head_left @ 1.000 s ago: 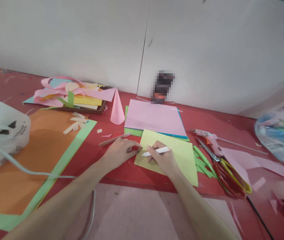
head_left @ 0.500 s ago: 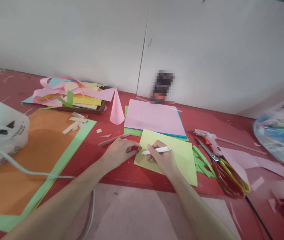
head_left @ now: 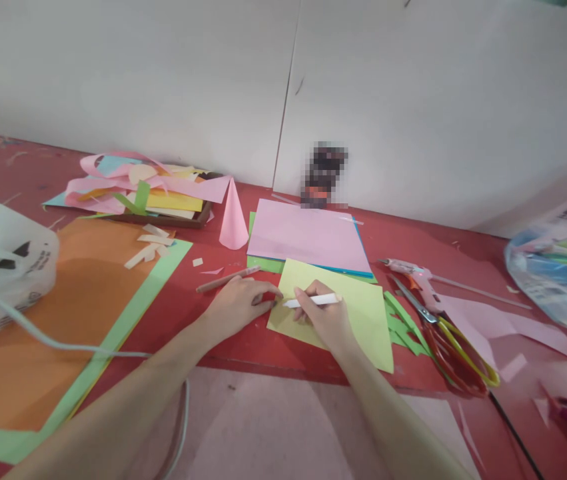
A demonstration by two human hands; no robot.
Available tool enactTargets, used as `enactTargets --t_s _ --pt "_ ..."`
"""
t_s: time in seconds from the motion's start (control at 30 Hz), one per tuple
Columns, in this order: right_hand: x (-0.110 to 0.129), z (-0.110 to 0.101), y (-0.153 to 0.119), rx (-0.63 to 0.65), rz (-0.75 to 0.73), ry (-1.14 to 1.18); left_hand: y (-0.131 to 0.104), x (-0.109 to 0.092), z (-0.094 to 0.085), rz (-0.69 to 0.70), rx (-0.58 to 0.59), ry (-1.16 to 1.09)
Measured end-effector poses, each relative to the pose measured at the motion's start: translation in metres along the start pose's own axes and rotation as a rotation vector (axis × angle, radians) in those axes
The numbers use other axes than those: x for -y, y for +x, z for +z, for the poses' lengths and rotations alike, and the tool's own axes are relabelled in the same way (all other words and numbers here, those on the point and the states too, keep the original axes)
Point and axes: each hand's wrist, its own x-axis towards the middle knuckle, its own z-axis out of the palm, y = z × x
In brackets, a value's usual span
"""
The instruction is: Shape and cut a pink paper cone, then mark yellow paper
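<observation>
A sheet of yellow paper (head_left: 358, 327) lies on the red table in front of me. My right hand (head_left: 326, 317) is closed around a white marker (head_left: 318, 299), its tip pointing left, down at the sheet near its left side. My left hand (head_left: 240, 303) rests at the sheet's left edge, thumb and forefinger slightly apart, the fingertips touching the paper. Just behind that hand lies a brownish pen (head_left: 213, 283). Under the right hand, part of the yellow paper is hidden.
Behind the sheet stand a pink paper cone (head_left: 234, 223) and a pile of coloured paper (head_left: 308, 233). To the right lie scissors (head_left: 456, 347), a pink glue gun (head_left: 423, 280) and green scraps (head_left: 406, 327). Orange paper (head_left: 63, 300), a white plastic bag (head_left: 8, 267) and a cable (head_left: 58, 343) occupy the left.
</observation>
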Motion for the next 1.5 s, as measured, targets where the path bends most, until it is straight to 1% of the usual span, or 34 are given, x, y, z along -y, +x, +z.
enactTargets --t_s 0.13,0.2,0.33,0.5,0.7,0.87,1.07,1.23,1.4,1.5 --pt "-0.0001 0.0001 0.0001 0.039 -0.008 0.02 -0.0002 -0.0001 0.0003 -0.026 -0.002 -0.012" --pt "-0.0006 0.0004 0.0002 0.028 -0.016 0.02 -0.0002 -0.0009 -0.0003 -0.031 0.004 -0.018" --pt "-0.0023 0.0007 0.001 -0.042 -0.025 0.018 -0.0001 -0.003 -0.0021 -0.033 0.016 -0.024" --pt "-0.0026 0.0007 0.001 -0.007 -0.021 0.03 -0.0006 -0.0039 -0.0026 -0.026 0.002 -0.008" --pt "-0.0003 0.0016 -0.0001 -0.105 -0.01 0.018 0.0002 -0.0022 -0.0016 -0.009 0.009 0.009" --pt "0.0001 0.0015 -0.0003 -0.074 -0.019 0.013 0.0005 -0.0027 -0.0018 -0.013 0.009 0.02" --pt "-0.0024 0.0014 -0.0007 -0.16 -0.001 0.009 -0.0001 -0.004 -0.0027 -0.024 0.004 0.015" --pt "-0.0026 0.0007 0.0002 -0.148 -0.002 0.009 -0.0002 -0.0024 -0.001 -0.023 0.001 0.007" --pt "-0.0019 -0.0005 -0.0001 -0.21 0.033 0.009 0.0 -0.0023 -0.0008 -0.025 -0.004 0.015" --pt "-0.0031 -0.0011 0.0005 -0.213 0.038 0.03 -0.0001 -0.002 -0.0008 -0.03 -0.001 0.003"
